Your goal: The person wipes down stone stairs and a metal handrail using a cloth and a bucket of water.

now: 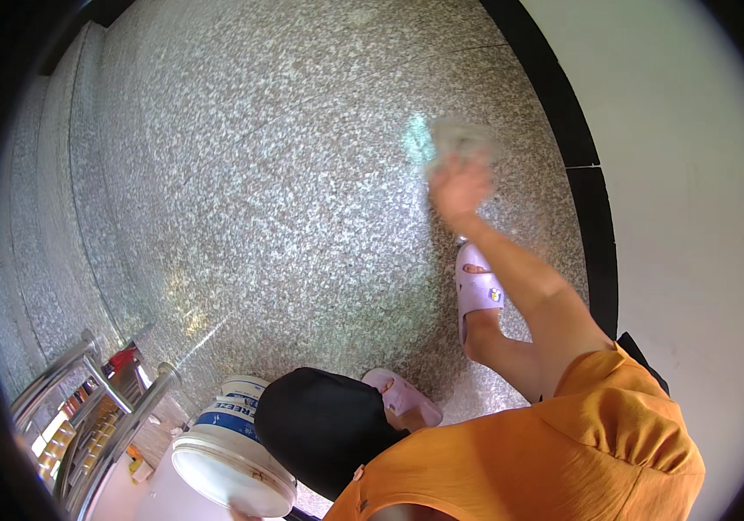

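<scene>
My right hand [462,189] presses a blurred grey-beige cloth [463,138] flat on the speckled granite floor [294,195], ahead of my lilac slipper [479,286]. Light glints on the stone beside the cloth. At the bottom edge, only the fingers of my left hand [242,513] show, against the rim of a white plastic bucket [235,472] with a blue printed band; whether they grip it is hidden. The bucket appears tilted, beside my knee in black cloth.
A black skirting strip [570,124] runs along the white wall [678,195] at right. Granite steps [79,176] lie at far left. Chrome railing tubes [131,417] stand at lower left, near the bucket. My other lilac slipper [403,398] is by my knee.
</scene>
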`<state>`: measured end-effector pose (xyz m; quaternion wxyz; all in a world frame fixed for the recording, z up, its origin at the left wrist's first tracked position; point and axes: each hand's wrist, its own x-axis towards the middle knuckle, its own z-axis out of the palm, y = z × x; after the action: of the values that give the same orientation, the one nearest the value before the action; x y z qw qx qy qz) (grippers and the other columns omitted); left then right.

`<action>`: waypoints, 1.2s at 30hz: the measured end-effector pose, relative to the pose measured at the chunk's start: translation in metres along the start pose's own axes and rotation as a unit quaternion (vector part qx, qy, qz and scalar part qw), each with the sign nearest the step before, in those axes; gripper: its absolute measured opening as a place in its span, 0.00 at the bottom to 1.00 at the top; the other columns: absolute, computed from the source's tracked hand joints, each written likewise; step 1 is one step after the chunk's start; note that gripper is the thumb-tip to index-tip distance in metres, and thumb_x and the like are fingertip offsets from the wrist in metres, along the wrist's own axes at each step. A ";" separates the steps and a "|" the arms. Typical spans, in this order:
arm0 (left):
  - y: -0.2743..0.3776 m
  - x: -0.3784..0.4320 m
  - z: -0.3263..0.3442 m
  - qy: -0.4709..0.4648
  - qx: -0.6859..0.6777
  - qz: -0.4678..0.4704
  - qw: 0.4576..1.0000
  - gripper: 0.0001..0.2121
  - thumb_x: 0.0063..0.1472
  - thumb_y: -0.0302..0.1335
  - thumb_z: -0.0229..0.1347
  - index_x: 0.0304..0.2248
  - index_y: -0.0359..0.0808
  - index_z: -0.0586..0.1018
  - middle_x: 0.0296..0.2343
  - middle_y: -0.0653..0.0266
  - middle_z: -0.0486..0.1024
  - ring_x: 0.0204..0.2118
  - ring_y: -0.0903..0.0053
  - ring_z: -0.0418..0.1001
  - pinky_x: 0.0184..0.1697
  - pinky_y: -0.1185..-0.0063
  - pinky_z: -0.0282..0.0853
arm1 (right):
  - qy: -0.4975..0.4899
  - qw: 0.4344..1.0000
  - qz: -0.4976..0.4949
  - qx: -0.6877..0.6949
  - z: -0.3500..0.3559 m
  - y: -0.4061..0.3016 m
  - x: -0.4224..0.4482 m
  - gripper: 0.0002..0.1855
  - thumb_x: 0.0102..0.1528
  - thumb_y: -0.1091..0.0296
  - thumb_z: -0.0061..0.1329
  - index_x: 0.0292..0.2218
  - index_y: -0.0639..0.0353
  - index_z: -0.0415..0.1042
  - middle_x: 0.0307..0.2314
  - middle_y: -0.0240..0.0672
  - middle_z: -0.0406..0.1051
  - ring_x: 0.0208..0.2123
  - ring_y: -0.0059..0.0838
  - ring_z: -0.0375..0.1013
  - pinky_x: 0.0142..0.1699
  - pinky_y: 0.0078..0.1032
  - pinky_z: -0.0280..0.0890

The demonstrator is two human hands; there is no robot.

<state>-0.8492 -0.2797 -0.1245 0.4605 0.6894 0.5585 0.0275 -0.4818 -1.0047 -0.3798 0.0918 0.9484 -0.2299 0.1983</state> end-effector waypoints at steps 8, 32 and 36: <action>0.297 0.007 0.231 -0.011 0.349 0.516 0.782 0.18 0.59 0.26 0.43 0.47 0.26 0.64 0.46 0.53 0.63 0.50 0.69 0.59 0.54 0.76 0.51 | -0.310 0.791 -0.476 0.226 -0.076 -0.101 0.052 0.20 0.48 0.60 0.47 0.45 0.38 0.66 0.49 0.32 0.52 0.46 0.36 0.56 0.43 0.36 0.59; 0.145 -0.104 0.637 -0.256 0.606 0.325 0.679 0.55 0.44 0.59 0.51 0.54 0.34 0.26 0.52 0.36 0.17 0.55 0.44 0.13 0.53 0.51 0.19 | -0.362 0.818 -0.376 -0.241 -0.121 0.399 -0.164 0.22 0.44 0.60 0.44 0.41 0.60 0.68 0.48 0.37 0.56 0.49 0.38 0.53 0.51 0.38 0.51; 0.151 -0.104 0.631 -0.256 0.612 0.317 0.678 0.56 0.45 0.58 0.51 0.54 0.34 0.26 0.52 0.35 0.16 0.54 0.42 0.13 0.53 0.50 0.18 | -0.438 0.868 -0.059 -0.225 -0.073 0.355 -0.171 0.18 0.47 0.60 0.44 0.39 0.60 0.69 0.45 0.39 0.58 0.45 0.44 0.55 0.48 0.40 0.52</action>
<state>-0.4272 -0.7371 -0.3370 0.0245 0.9330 0.0590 -0.3542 -0.8134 -1.2280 -0.3561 0.2044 0.9033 -0.2285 -0.3000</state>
